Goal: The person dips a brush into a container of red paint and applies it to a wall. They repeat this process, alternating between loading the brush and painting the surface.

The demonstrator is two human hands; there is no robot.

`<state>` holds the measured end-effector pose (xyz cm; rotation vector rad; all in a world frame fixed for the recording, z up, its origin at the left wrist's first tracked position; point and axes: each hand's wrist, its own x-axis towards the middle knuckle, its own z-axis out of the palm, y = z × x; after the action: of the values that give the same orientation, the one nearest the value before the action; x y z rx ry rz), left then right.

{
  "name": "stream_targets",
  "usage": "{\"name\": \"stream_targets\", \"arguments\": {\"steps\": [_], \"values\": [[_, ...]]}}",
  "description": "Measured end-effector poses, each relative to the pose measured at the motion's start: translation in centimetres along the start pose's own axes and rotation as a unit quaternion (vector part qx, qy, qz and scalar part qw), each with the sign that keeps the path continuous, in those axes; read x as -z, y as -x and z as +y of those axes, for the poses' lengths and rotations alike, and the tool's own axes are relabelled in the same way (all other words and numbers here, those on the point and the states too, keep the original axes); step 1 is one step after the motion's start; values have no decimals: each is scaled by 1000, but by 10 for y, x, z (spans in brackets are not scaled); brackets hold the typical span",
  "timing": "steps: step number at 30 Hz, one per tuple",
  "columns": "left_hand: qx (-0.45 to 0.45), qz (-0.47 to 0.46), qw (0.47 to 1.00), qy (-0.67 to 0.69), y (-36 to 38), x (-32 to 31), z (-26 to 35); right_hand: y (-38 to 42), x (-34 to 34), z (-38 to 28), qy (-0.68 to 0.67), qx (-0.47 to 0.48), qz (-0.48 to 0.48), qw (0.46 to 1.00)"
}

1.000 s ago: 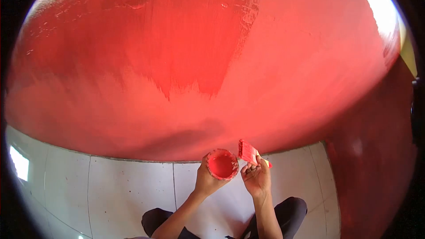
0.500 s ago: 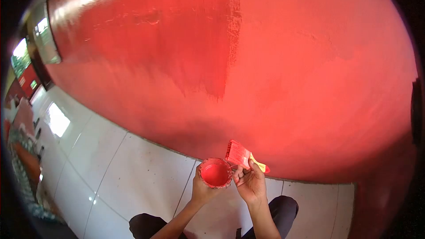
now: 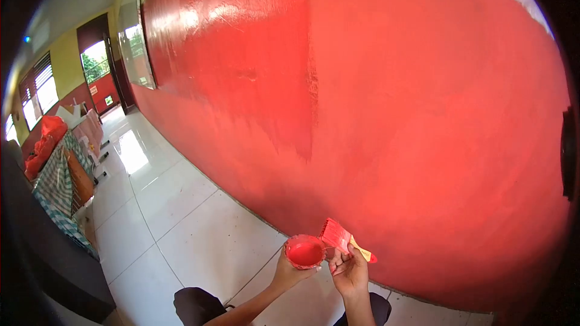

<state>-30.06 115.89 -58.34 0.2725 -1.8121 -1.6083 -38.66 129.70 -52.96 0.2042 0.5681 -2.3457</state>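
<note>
My left hand (image 3: 290, 273) is wrapped round a small cup of red paint (image 3: 304, 253), its rim smeared with paint. Just right of the cup, my right hand (image 3: 350, 273) grips a paintbrush (image 3: 347, 240) by its yellow, red-tipped handle. Red paint coats the bristles, which point up and to the left near the cup's rim. In front of both hands rises a red wall (image 3: 411, 145). A darker, glossy patch (image 3: 241, 54) covers its upper left, ending in a rough vertical edge, with a paler red around it.
White floor tiles (image 3: 199, 223) run along the wall's foot. To the left stand items draped in checked cloth (image 3: 60, 175) with a red bundle (image 3: 45, 145) on top. Farther back are an open doorway (image 3: 96, 66) and a framed glass panel (image 3: 136, 48) on the wall.
The view has swung up and to the left, showing more of the room. Both hands, with cup and brush, sit slightly lower and farther right in view, still close together.
</note>
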Motion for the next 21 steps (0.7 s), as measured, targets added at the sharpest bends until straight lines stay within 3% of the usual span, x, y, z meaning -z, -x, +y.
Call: {"name": "stream_targets", "arguments": {"steps": [7, 10, 16, 21], "values": [[-3, -16, 1000, -16, 0, -7, 5, -4, 4, -3, 3, -8, -41, 999], [-33, 3, 996, -80, 2, -10, 10, -6, 3, -5, 1, -22, -44, 999], [-6, 62, 998, -15, 6, -18, 25, -1, -5, -12, 18, -35, -89, 995], [2, 72, 995, -61, -4, -5, 59, 5, -33, -21, 40, -6, -112, 993]]}}
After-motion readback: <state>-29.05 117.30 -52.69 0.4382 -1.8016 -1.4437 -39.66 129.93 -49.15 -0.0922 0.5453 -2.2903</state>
